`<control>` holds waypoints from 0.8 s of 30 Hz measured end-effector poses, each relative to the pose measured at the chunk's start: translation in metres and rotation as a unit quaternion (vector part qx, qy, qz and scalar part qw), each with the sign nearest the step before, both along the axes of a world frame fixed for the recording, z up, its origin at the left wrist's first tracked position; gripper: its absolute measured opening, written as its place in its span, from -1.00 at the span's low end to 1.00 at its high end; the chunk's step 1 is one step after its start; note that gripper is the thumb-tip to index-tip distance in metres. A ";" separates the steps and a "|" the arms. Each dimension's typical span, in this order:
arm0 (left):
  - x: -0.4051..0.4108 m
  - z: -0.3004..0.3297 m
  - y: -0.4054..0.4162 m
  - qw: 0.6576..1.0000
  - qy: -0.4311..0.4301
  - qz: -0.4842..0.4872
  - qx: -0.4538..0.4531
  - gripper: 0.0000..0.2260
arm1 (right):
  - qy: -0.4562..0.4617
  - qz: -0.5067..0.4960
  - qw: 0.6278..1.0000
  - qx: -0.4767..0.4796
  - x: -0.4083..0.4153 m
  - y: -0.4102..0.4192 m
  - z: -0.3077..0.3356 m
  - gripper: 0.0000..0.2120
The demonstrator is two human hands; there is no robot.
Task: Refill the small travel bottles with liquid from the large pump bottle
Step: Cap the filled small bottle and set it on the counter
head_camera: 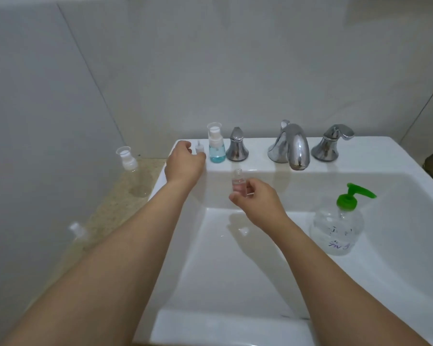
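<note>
A small uncapped vial (239, 186) with pinkish liquid was pinched upright in the right hand (258, 203) over the sink (235, 270). The left hand (184, 162) was closed on its spray cap (199, 147) at the sink's back-left corner. The pump bottle (336, 226) stood inside the basin, right side. A tilt would probably spill the vial. White tiled walls were seen around.

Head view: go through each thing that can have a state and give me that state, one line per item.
Small bottle: uncapped, upright, held over the sink.
Right hand: pinches the small bottle.
Left hand: on the sink ledge, at a small spray cap; grip unclear.
Pump bottle: green pump on, standing in the sink.
Blue bottle: capped, upright, part full.
Clear bottle: capped, upright on the counter.
Faucet: no water running.
</note>
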State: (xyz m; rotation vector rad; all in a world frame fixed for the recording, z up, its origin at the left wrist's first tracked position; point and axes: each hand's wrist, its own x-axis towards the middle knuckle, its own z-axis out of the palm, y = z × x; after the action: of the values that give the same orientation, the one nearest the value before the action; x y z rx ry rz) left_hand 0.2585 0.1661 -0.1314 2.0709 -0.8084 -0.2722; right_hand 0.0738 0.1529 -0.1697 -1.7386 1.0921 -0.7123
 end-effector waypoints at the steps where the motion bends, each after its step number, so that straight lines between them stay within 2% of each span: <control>1: 0.002 -0.003 -0.004 1.000 0.008 0.010 -0.009 -0.64 | -0.004 -0.001 1.000 0.003 0.000 -0.001 0.000 -0.86; 3: 0.005 -0.008 -0.009 0.999 0.023 0.034 -0.032 -0.81 | -0.004 0.005 1.000 0.001 0.000 -0.003 0.000 -0.85; 5: -0.001 -0.011 -0.010 0.997 0.023 0.049 -0.050 -0.89 | 0.003 0.008 1.000 -0.005 -0.002 -0.005 -0.001 -0.84; 11: -0.024 -0.014 0.024 0.991 0.038 0.020 -0.126 -0.88 | 0.019 0.019 1.000 -0.010 -0.003 -0.006 -0.001 -0.85; 16: -0.025 -0.019 0.052 0.986 0.101 -0.082 -0.103 -0.80 | 0.040 0.032 0.998 -0.022 -0.001 -0.005 -0.004 -0.86; 21: -0.027 -0.003 0.052 0.958 0.206 -0.102 -0.169 -0.88 | 0.066 0.039 0.997 -0.029 -0.002 -0.003 -0.009 -0.82; 24: -0.023 -0.001 0.051 0.960 0.188 -0.134 -0.160 -0.92 | 0.072 0.043 0.996 -0.029 -0.001 -0.003 -0.010 -0.79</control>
State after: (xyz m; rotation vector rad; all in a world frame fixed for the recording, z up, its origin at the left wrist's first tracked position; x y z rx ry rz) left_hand 0.2352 0.2169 -0.1320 1.5434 -0.8317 -0.6218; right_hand 0.0732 0.1502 -0.1794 -1.9000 1.0949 -0.5768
